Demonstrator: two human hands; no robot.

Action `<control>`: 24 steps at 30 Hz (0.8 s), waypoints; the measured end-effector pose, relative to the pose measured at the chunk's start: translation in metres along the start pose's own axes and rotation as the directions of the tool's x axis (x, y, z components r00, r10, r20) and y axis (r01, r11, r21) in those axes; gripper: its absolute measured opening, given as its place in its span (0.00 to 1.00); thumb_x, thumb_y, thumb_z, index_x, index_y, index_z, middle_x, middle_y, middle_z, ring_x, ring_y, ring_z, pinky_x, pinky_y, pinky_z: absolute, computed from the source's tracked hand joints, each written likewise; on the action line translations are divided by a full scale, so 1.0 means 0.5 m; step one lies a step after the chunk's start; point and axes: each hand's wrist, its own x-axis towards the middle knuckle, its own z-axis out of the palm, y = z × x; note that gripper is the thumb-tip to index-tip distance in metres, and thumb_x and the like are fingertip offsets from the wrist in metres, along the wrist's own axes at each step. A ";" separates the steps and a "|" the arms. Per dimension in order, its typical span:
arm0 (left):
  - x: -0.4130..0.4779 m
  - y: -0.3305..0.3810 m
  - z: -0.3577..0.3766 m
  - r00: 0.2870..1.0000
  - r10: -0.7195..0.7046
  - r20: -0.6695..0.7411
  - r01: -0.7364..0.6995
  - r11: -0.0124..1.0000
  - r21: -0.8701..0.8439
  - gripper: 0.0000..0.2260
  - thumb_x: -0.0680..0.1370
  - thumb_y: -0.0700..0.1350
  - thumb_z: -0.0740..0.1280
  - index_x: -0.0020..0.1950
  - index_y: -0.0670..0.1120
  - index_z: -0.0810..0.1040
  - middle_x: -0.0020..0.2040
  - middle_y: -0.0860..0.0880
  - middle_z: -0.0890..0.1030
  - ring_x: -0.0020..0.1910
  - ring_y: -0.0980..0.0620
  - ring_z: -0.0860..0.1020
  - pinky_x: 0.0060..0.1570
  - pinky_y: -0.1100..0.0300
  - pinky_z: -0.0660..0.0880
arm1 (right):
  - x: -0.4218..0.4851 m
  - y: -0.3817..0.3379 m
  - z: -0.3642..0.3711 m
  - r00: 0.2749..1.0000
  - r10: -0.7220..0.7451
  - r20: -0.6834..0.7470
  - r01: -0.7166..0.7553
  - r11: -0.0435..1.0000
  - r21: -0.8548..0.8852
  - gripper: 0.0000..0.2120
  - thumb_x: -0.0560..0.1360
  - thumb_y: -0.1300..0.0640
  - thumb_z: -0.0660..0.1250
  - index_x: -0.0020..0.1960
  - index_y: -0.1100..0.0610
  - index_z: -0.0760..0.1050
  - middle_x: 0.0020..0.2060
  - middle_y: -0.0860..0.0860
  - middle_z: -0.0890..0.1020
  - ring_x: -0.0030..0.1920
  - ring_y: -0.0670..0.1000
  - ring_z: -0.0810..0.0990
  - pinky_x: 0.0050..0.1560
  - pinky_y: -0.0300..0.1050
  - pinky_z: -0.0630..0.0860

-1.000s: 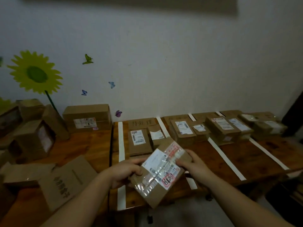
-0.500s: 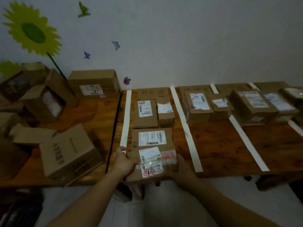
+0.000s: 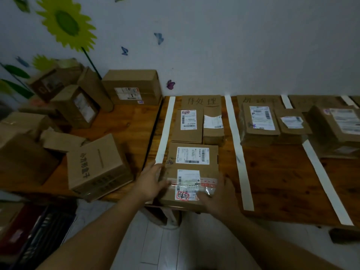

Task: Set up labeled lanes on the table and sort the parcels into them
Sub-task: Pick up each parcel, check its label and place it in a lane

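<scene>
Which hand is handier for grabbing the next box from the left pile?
Probably left: the left hand touches the parcel on the side nearest the unsorted cartons; the right hand is farther.
</scene>
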 end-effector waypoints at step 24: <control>-0.085 -0.511 -0.598 0.954 -0.274 -0.124 0.242 0.944 -0.225 0.29 0.78 0.49 0.66 0.76 0.47 0.60 0.75 0.46 0.61 0.73 0.46 0.62 0.70 0.53 0.62 | -0.053 -0.734 0.317 0.862 -0.424 0.276 0.499 0.806 -0.319 0.32 0.74 0.38 0.62 0.74 0.47 0.60 0.67 0.51 0.68 0.67 0.53 0.66 0.67 0.48 0.65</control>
